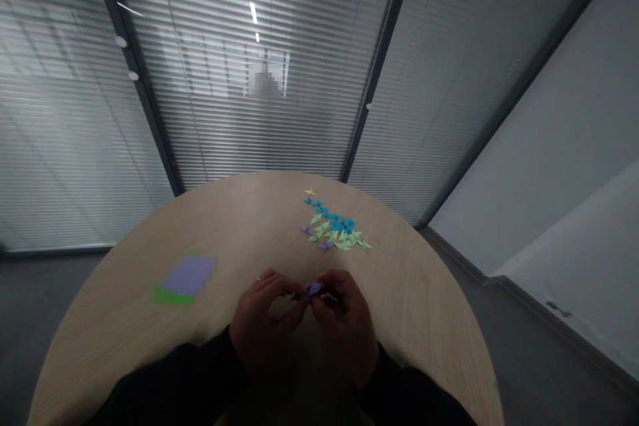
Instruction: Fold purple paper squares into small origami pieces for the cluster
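A small folded piece of purple paper is held between both hands, low over the near middle of the table. My left hand pinches its left side with thumb and fingers, and a ring shows on one finger. From the right, my right hand grips the other side, its fingers curled. The fingertips cover part of the paper, so its full shape is hidden. Beyond the hands lies a group of small folded paper stars: blue ones, pale green ones, purple ones and a yellow one.
A pixelated purple and green stack, perhaps paper, lies on the left of the round wooden table. Behind the table's far edge stand glass panels with blinds. A white wall rises on the right.
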